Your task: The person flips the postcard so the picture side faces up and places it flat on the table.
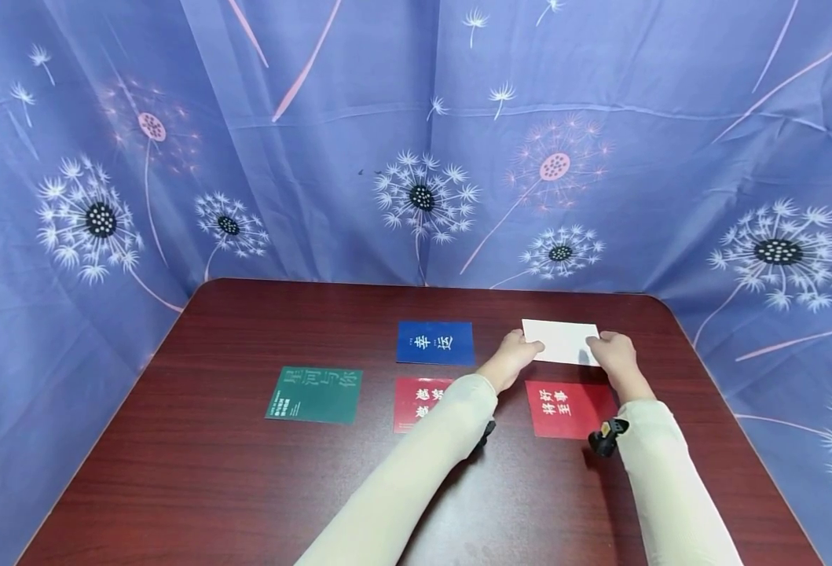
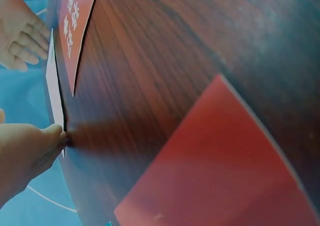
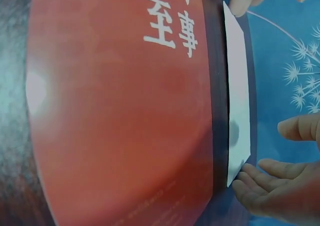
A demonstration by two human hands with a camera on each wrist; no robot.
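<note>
A blank white card [image 1: 562, 341] lies at the far right of the table, between the two hands. My left hand [image 1: 512, 358] pinches its left end, thumb on top; in the left wrist view the thumb [image 2: 54, 129] sits right at the card's edge. At the other end is my right hand [image 1: 615, 360], fingers extended with their tips at the card's edge. Its thumb [image 3: 298, 127] is raised apart from the card in the right wrist view. Just nearer than the white card lies a red card [image 1: 571, 410] with white characters.
Left of the white card lies a blue card [image 1: 435, 343]. My left forearm partly covers another red card [image 1: 416, 401]. Farther left is a green card [image 1: 315, 395] on the dark wooden table [image 1: 196, 472]. A blue dandelion-print curtain [image 1: 331, 196] hangs behind and beside the table.
</note>
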